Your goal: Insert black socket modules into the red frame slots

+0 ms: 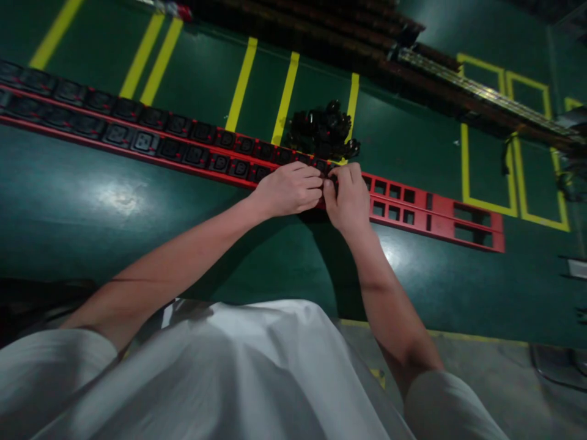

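A long red strip housing (440,211) lies across the green bench, slanting from upper left to right. Its left part is filled with black sockets (142,142); its right part shows several empty square openings (393,201). My left hand (291,189) and my right hand (347,197) rest together on the strip where the filled part ends. Both have their fingers curled and pressed at one small black piece between the fingertips, mostly hidden. A heap of loose black sockets (323,129) lies just behind the strip, beyond my hands.
The green bench top (92,201) carries yellow tape lines and yellow-outlined boxes (513,153) at the right. Dark rails and a metal bar (477,88) run along the far edge. My white shirt fills the bottom of the view.
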The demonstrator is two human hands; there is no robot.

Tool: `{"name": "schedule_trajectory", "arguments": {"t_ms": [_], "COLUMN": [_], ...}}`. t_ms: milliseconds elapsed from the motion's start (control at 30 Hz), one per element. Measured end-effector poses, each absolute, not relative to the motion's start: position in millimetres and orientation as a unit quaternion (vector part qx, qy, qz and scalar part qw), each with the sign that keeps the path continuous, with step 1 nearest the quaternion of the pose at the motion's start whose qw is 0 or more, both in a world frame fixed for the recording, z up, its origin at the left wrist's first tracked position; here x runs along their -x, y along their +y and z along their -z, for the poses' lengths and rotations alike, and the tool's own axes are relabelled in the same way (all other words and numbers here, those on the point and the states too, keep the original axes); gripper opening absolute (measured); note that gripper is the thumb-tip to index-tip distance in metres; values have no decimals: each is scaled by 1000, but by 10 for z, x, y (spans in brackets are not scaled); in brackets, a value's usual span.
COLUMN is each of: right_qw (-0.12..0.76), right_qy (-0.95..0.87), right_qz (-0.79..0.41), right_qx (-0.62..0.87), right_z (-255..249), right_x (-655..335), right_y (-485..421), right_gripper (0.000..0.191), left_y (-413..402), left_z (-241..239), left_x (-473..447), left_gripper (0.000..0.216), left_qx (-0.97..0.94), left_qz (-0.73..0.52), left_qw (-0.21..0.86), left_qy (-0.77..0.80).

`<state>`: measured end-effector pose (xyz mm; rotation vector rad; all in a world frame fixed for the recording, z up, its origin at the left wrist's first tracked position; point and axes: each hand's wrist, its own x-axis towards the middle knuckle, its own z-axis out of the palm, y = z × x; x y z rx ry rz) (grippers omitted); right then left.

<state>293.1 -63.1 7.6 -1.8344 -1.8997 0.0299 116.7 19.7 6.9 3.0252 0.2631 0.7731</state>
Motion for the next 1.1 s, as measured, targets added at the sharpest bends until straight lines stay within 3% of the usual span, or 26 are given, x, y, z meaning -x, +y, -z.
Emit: {"name": "schedule_trajectory", "arguments": {"t_ms": [333, 600, 867, 1100], "right_qw": [215, 285, 358, 343], "right_qy": [-726, -734, -741, -759], "right_qz": [2, 18, 51, 37], "right_qx": [653, 616, 566, 552], "right_z": [-85, 106, 90, 96], "right_x": [-2924, -2949, -2964, -3012], "right_y": [-719, -809, -826, -827], "right_gripper": [30, 56, 38, 41], "left_y": [188, 177, 192, 196], "left_z": [-30, -64, 1, 12], "left_x": [-1156, -1174, -1175, -1168], "left_gripper": [26, 19, 21, 22], "left_qx": [-958, -963, -956, -946], "left_qz": [-262, -245, -271, -294], "left_qw": [24, -6, 13, 37], "left_qy": [117, 111, 112, 132]}}
